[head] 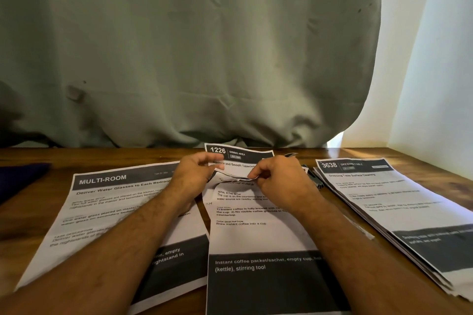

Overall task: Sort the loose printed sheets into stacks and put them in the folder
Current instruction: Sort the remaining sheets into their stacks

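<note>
Coffee sheet point(256, 235) nearest; right hand point(279, 181) pinches 1226 sheet point(238, 155) edge, left hand point(194, 174) half-open beside.

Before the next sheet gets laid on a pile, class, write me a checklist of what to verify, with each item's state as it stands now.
1. Right hand pinches the 1226 sheet: ok.
2. Left hand has hold of it too: cannot tell, fingers loosely curled at its edge.
3. Heading readable for sorting: ok, "Dining Area".
4. Existing piles tidy: MULTI-ROOM sheet ok; 3638 stack fanned, not ok.
5. Folder ready: cannot tell.
</note>
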`<state>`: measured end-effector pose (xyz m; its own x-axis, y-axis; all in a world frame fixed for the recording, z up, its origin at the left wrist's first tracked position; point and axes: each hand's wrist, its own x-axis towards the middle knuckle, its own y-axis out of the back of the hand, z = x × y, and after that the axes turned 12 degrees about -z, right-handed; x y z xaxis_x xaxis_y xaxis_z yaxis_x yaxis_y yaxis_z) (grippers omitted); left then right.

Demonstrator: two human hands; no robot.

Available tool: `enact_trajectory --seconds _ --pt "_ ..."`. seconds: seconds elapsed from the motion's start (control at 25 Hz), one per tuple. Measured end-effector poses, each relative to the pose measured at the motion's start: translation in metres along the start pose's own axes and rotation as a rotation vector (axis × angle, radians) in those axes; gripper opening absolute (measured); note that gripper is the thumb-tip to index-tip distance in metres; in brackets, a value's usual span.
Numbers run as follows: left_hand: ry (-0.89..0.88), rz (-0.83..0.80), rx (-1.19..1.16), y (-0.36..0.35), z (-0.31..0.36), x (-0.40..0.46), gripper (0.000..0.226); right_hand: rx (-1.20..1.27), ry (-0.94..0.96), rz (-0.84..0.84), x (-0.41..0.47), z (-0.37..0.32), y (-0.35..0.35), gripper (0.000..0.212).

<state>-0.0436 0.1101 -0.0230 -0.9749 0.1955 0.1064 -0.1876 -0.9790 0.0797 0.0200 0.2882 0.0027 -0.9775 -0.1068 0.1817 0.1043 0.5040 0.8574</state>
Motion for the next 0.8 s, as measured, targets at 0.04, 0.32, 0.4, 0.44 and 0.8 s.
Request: enact_trajectory --seconds 0.04,0.32,0.4,0.44,0.8 --pt "-0.007 0.012 0.007 0.0 -0.002 0.0 0.016 0.006 0.012 0.012 0.001 0.001 -0.001 0.018" --pt "-0.122 0.188 -0.184 0.001 0.002 0.003 0.014 -0.011 0.066 0.116 0.004 0.008 -0.004 0.019" --pt "-0.132 0.193 -0.198 0.002 0.002 0.003 0.015 -0.019 0.085 0.126 0.004 0.007 -0.003 0.021" --pt "-0.138 0.19 -0.199 0.001 0.003 0.003 0.016 -0.024 0.097 0.134 0.004 0.006 -0.003 0.021" --pt "-0.369 0.237 -0.108 -0.001 0.013 -0.007 0.017 -0.063 0.129 0.141 0.005 0.002 -0.001 0.017"
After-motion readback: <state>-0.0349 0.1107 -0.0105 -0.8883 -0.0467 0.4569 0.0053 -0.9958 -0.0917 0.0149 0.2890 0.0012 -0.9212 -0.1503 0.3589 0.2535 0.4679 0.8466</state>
